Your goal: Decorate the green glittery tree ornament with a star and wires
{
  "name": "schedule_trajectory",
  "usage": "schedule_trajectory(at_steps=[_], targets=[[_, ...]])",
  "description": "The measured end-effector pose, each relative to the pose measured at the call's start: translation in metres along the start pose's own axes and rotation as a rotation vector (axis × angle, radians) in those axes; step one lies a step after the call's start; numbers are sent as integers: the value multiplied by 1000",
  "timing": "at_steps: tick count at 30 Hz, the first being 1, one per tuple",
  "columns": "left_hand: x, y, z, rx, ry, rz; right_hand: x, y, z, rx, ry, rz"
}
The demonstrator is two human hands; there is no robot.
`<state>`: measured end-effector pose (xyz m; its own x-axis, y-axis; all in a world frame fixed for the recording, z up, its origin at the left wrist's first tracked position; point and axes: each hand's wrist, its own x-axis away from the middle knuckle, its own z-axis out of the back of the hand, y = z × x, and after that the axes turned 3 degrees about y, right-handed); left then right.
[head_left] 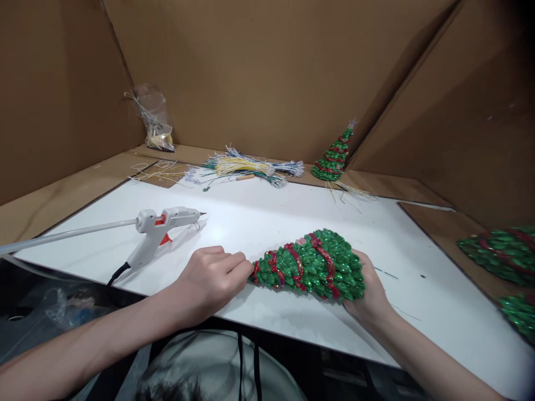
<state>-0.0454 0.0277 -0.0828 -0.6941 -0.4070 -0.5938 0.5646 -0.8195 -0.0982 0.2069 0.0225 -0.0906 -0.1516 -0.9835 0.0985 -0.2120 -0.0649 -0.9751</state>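
A small green glittery Christmas tree (307,267) with red garland lies on its side above the white board, its tip toward the left. My left hand (217,278) is closed at the narrow tip, its fingers curled around the end, which they hide. Around the wide base at the right is my right hand (370,287), holding the tree from behind and below; most of its fingers are out of sight. A white glue gun (167,223) with a long glue stick in its back rests left of my left hand, nozzle pointing right.
Bundles of yellow, white, green and blue wires (251,166) lie along the back edge. Behind stands a finished-looking tree (334,156) with a star. More green trees (505,253) lie at the right edge. A clear plastic bag (156,120) sits at the back left. Cardboard walls (271,72) enclose the table.
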Motion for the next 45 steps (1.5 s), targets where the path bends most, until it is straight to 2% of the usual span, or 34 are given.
schedule_trajectory(at_steps=[9,18,23,32,41,45], targets=[[0,1,2,6,-46,51,1,-1,-2,-63,23,-80],[1,3,2,2,-79,75,0,1,-1,-92,66,-60],[1,4,2,-5,-99,76,1,2,-1,-106,11,-64],[1,4,3,9,-75,77,1,-2,-3,-139,40,-69],[3,5,2,-9,-68,49,-2,-2,-1,-97,-7,3],[2,5,2,-6,-70,54,-1,-2,-1,-56,-20,-20]])
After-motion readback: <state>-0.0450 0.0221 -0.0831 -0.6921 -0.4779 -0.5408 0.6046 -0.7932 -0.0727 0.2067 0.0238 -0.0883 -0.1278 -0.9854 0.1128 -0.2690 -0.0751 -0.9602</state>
